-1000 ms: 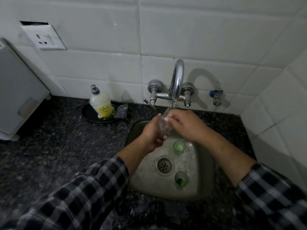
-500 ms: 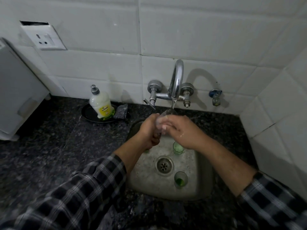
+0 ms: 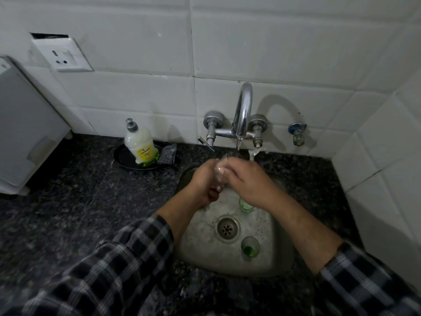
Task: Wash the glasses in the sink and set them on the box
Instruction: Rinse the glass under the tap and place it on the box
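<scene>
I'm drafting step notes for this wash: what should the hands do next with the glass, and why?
Probably turn the glass under the tap to rinse all round: the left hand and right hand both grip it just below its spout. Two green-tinted glasses wait in the sink.

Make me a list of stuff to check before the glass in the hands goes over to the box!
1. Both hands grip the clear glass, left hand and right hand: ok.
2. Glass sits under the tap spout: ok.
3. Glass rinsed clean: cannot tell, the hands cover it.
4. Other glasses washed: not ok. The far glass and the near glass, which has green liquid in it, stand in the sink.
5. Room on top of the white box: cannot tell, its top hardly shows.
</scene>
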